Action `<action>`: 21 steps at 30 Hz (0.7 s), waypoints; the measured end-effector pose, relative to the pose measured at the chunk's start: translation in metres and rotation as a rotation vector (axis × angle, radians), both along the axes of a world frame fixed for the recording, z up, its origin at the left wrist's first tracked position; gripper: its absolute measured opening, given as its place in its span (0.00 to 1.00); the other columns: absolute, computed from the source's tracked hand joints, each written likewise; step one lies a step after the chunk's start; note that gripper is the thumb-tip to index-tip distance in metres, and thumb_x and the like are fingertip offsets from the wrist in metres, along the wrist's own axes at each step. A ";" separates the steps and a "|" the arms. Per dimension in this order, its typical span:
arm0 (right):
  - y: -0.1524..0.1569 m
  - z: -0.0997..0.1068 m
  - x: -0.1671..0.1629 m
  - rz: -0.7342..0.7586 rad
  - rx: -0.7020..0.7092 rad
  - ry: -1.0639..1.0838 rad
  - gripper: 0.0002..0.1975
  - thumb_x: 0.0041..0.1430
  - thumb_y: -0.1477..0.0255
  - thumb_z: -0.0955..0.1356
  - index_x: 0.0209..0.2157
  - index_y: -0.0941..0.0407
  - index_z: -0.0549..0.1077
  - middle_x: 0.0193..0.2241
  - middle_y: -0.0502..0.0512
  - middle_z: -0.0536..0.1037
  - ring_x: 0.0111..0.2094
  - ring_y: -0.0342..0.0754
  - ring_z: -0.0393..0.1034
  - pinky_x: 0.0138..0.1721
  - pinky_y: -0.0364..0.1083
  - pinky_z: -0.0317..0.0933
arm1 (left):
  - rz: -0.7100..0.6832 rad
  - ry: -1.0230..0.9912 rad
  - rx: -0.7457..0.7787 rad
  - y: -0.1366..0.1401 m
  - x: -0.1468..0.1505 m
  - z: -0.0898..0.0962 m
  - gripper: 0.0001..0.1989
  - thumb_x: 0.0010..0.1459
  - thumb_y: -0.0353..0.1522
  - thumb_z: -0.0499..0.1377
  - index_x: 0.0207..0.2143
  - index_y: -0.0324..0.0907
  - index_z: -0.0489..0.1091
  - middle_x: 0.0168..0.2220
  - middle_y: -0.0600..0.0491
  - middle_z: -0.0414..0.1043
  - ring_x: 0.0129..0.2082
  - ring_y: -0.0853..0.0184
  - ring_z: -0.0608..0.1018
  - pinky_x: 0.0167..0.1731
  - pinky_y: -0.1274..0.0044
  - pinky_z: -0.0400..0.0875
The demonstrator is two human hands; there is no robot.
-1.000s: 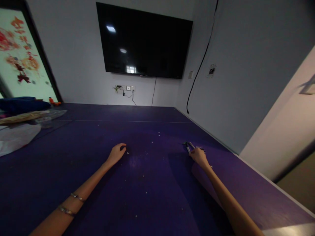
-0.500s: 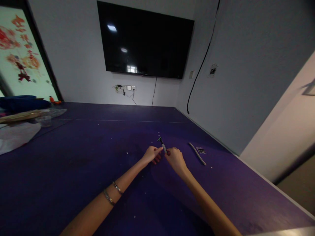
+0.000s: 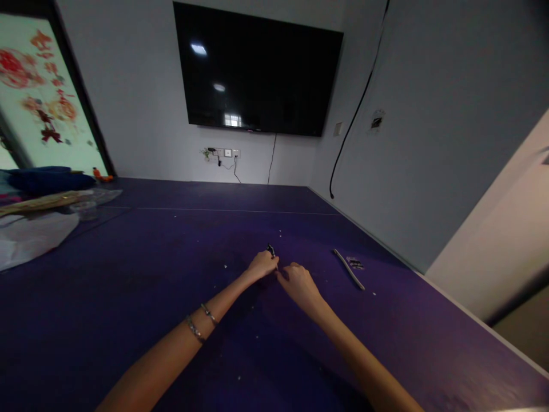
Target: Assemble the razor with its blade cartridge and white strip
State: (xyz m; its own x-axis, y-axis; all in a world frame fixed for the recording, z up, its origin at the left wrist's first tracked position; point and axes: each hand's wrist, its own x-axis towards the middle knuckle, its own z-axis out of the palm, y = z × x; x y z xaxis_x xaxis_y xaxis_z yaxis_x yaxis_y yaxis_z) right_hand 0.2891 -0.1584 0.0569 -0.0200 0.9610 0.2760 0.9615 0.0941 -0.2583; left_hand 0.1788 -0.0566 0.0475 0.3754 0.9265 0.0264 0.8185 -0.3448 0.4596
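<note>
My left hand [image 3: 262,265] is closed around a small razor [image 3: 271,250]. Its dark head sticks up past the fingers, and most of the handle is hidden in the hand. Close by on the right, my right hand [image 3: 299,281] has its thumb and fingers slightly apart, near the lower end of the razor. Nothing shows in it, though whether a fingertip touches the handle is unclear. To the right, a thin pale curved stick or tube [image 3: 349,270] lies on the purple surface [image 3: 163,286], beside a small clear packet [image 3: 355,263] with dark pieces.
Small white bits are scattered over the purple surface. On the far left are a white plastic bag [image 3: 36,237] and a dark blue cloth bundle [image 3: 51,178]. A television [image 3: 257,68] hangs on the far wall, and a black cable [image 3: 351,123] dangles at the right.
My left hand has moved up over the razor's handle, which was pinched between both hands. My right hand's fingers have come off the handle end and loosened. The view has shifted slightly.
</note>
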 end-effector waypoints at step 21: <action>-0.024 -0.030 0.213 -0.457 -0.173 -0.004 0.19 0.55 0.57 0.59 0.30 0.54 0.75 0.29 0.58 0.77 0.31 0.52 0.72 0.26 0.43 0.55 | 0.041 0.281 -0.060 0.052 -0.068 -0.005 0.22 0.51 0.43 0.52 0.40 0.38 0.73 0.42 0.40 0.73 0.42 0.55 0.75 0.35 0.74 0.68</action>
State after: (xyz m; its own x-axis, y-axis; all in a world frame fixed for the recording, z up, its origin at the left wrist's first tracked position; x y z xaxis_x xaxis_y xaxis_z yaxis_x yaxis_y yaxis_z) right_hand 0.5017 -0.1825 0.0264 0.4141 0.9033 0.1121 0.8953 -0.3821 -0.2289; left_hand 0.1111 -0.0047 0.0424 0.3229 0.9377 -0.1285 0.9291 -0.2883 0.2315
